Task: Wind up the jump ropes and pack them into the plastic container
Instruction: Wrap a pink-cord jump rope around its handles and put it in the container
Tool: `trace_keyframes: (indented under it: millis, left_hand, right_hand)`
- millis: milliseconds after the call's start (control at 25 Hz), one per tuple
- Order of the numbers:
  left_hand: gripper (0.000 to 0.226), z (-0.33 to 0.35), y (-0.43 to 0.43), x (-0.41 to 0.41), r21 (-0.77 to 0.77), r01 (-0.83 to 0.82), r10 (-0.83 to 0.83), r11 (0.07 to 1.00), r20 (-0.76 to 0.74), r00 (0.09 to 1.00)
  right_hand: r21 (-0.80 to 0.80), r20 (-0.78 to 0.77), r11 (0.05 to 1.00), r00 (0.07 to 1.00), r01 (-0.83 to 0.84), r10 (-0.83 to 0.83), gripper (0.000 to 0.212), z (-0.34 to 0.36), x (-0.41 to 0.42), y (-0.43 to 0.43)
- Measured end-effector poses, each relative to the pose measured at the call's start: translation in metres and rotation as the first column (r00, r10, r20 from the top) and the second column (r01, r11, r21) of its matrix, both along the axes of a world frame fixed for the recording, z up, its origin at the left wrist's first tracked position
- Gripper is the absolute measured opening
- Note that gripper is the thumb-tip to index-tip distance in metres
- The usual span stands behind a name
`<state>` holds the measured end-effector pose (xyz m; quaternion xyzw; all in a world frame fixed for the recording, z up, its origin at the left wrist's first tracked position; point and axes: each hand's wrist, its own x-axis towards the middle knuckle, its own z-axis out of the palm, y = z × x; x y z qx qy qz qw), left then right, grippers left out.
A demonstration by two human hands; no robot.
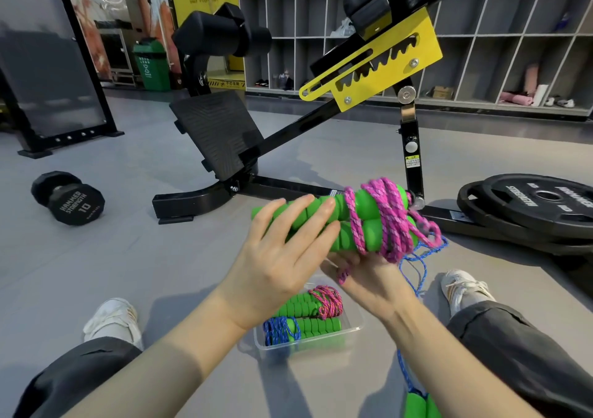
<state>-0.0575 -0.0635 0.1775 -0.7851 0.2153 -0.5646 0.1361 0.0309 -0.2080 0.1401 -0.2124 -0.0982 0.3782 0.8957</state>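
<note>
right hand [372,281] fingers: hidden under handles [367,204] | blue rope's handles [417,404]: cut off (bottom edge)

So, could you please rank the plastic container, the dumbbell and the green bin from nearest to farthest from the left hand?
From the left hand:
1. plastic container, on the floor just beneath
2. dumbbell, on the floor to the left
3. green bin, far back on the left
</note>
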Motion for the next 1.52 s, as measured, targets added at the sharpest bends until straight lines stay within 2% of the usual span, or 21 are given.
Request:
trace_keyframes:
  millis: [40,120,240,400,520,680,800,920,1000,1080,1160,1240,1320,1400,1520]
  left_hand:
    - [0.024,-0.001,0.003,0.000,-0.010,-0.024,0.024,1.000,-0.017,1.000]
    - [0.025,-0.003,0.014,0.004,0.004,-0.083,0.083,0.997,-0.005,0.997]
    - [0.025,-0.012,0.016,0.009,0.023,-0.115,0.116,0.993,-0.045,0.992]
    - [0.031,-0.017,0.018,0.012,-0.011,-0.112,0.111,0.994,-0.098,0.989]
    - [0.035,-0.019,0.022,0.012,-0.041,-0.125,0.119,0.991,-0.122,0.985]
    - [0.037,-0.022,0.019,0.014,-0.071,-0.148,0.134,0.986,-0.167,0.977]
    - [0.038,-0.022,0.016,0.013,-0.069,-0.133,0.118,0.989,-0.189,0.975]
    - [0.042,-0.022,0.013,0.011,-0.083,-0.114,0.096,0.990,-0.196,0.976]
    - [0.047,-0.024,0.011,0.011,-0.076,-0.116,0.098,0.990,-0.210,0.973]
    - [0.049,-0.024,0.008,0.010,-0.069,-0.118,0.100,0.991,-0.221,0.970]
    - [0.046,-0.024,0.005,0.010,-0.071,-0.109,0.090,0.992,-0.224,0.970]
    - [0.041,-0.025,0.003,0.009,-0.069,-0.099,0.081,0.993,-0.226,0.971]
    - [0.040,-0.025,0.001,0.008,-0.068,-0.099,0.081,0.993,-0.227,0.970]
    - [0.038,-0.025,0.002,0.009,-0.075,-0.100,0.081,0.992,-0.222,0.972]
    - [0.041,-0.026,0.004,0.009,-0.083,-0.141,0.119,0.986,-0.229,0.966]
  right_hand:
    - [0.020,0.050,1.000,0.999,-0.023,0.022,0.039,0.006,-0.013,0.008]
    - [-0.061,0.025,0.993,0.995,0.096,-0.095,0.023,0.004,-0.030,0.018]
    - [-0.123,0.012,0.929,0.937,0.349,-0.350,0.018,0.006,-0.054,0.024]
    - [-0.139,0.066,0.831,0.843,0.538,-0.534,0.006,0.009,-0.074,0.024]
    - [-0.162,0.214,0.796,0.808,0.584,-0.549,0.011,0.016,-0.080,0.018]
    - [-0.185,0.456,0.774,0.750,0.606,-0.479,0.039,0.006,-0.078,0.012]
    - [-0.218,0.626,0.663,0.624,0.716,-0.467,0.033,0.006,-0.075,0.011]
    - [-0.217,0.783,0.487,0.448,0.846,-0.432,0.021,0.007,-0.066,0.007]
    - [-0.151,0.918,0.326,0.254,0.933,-0.304,0.020,0.005,-0.061,0.006]
    - [0.027,0.985,0.177,0.003,0.984,-0.170,0.014,0.002,-0.057,0.006]
    - [0.169,0.984,0.114,-0.160,0.979,-0.082,0.007,0.002,-0.053,0.006]
    - [0.220,0.975,0.070,-0.219,0.973,-0.023,0.008,0.003,-0.048,0.006]
    - [0.231,0.973,0.032,-0.232,0.972,0.013,0.009,0.006,-0.046,0.006]
    - [0.244,0.969,0.023,-0.245,0.969,0.016,0.015,0.008,-0.046,0.007]
    - [0.323,0.946,-0.007,-0.322,0.947,0.016,0.018,0.010,-0.044,0.003]
